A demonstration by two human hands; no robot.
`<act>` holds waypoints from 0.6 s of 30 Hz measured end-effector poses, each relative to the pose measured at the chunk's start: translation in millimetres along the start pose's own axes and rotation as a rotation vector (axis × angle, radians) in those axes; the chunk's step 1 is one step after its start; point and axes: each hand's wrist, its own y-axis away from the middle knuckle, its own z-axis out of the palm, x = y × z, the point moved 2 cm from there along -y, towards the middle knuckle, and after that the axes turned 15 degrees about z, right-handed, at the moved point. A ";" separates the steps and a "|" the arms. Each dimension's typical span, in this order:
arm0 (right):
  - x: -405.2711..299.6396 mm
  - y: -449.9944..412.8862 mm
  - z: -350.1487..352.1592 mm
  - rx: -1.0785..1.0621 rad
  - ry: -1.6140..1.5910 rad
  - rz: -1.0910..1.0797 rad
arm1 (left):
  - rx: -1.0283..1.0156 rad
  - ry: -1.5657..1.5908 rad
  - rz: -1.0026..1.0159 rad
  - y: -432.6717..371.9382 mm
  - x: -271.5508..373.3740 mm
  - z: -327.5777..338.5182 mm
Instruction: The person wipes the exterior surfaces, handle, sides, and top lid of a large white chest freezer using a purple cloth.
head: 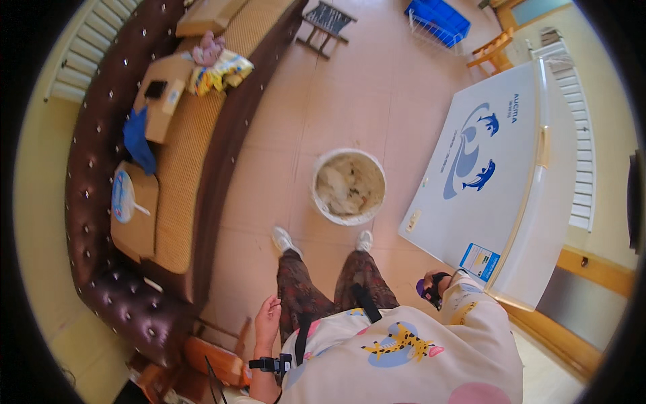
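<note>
My left hand (268, 315) hangs beside my left thigh, its fingers loosely bent, with nothing seen in it. A black strap with a small device (275, 363) is around that wrist. On the other side, my right hand (435, 284) is closed around a small purple and black object (422, 289), mostly hidden by the fingers; its kind cannot be told. That hand is near the front of a white chest freezer. On the floor ahead of my shoes stands a round white bucket (349, 220), holding a pale, wet-looking mass with dark specks (348, 184).
The AUCMA chest freezer (509, 202) stands to the right. Along the left runs a tufted brown sofa (93, 151) bearing cardboard boxes (171, 113), a blue cloth (137, 139) and a hand fan (123, 197). Farther off are a folding stool (329, 21), a blue crate (439, 20) and a wooden chair (492, 53).
</note>
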 end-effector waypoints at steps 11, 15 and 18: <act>-108.2 115.6 -31.4 0.251 -0.720 -0.112 | 0.013 -0.024 0.401 -195.7 146.7 -142.0; -138.2 115.6 -83.0 0.333 -0.906 -0.120 | -0.130 -0.063 0.528 -270.1 214.1 -133.2; -148.9 104.1 -129.7 0.408 -1.097 -0.142 | -0.187 -0.037 0.583 -332.0 238.2 -126.5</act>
